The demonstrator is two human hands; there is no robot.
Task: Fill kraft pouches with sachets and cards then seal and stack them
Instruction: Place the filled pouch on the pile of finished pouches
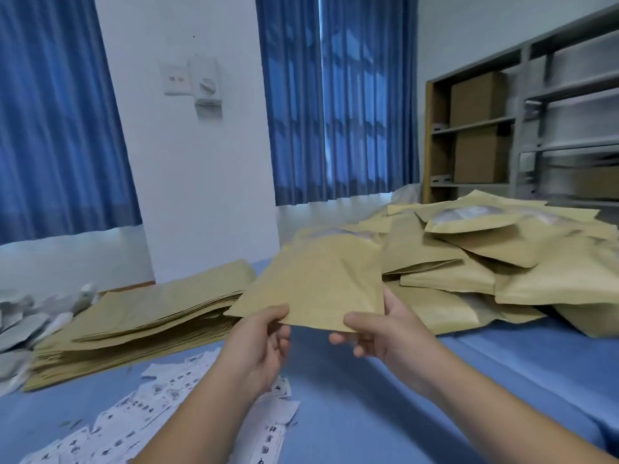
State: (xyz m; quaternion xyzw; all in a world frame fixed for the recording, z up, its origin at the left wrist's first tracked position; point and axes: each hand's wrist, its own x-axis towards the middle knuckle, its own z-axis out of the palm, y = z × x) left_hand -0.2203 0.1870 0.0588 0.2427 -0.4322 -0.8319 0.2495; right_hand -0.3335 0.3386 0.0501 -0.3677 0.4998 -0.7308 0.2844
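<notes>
**Both hands hold one kraft pouch above the blue table**

Printed cards lie nearest, scattered loosely over the table's near-left part; their dark characters are too blurred to read, and the forearms cover some of them while the bottom edge cuts off others. Above them the left hand and right hand meet at the near edge of a kraft pouch. Each hand's fingers are clamped on that edge, thumb on top and the other fingers hidden underneath. The pouch is lifted clear of the blue table, tilted up and away; whether it is filled or sealed cannot be told.

Behind the left hand a flat stack of empty pouches rests toward the left side. At the left edge, pale sachets form a blurred, partly cut-off heap.

To the right, a loose pile of filled pouches sprawls toward the far-right corner, overlapping so that many are half hidden; a clear window shows on a few.

Farthest back hang blue curtains, with a shelf of brown boxes at right.
</notes>
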